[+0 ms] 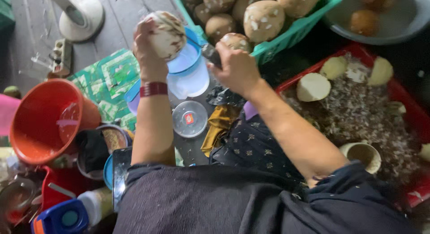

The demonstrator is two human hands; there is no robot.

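My left hand (148, 53) grips a peeled, pale coconut (168, 32) and holds it above a clear plastic jug with a blue rim (190, 70). A red band sits on that wrist. My right hand (235, 66) is closed around a dark handle of a knife (210, 54) whose end points toward the coconut. The blade is mostly hidden between the hand and the coconut.
A green basket (295, 32) of brown coconuts stands at the back. A red tray (403, 99) on the right holds shavings, white coconut pieces and a half shell. An orange bucket (49, 122), a round clear lid (190, 119), a yellow cloth and bottles lie at the left and middle.
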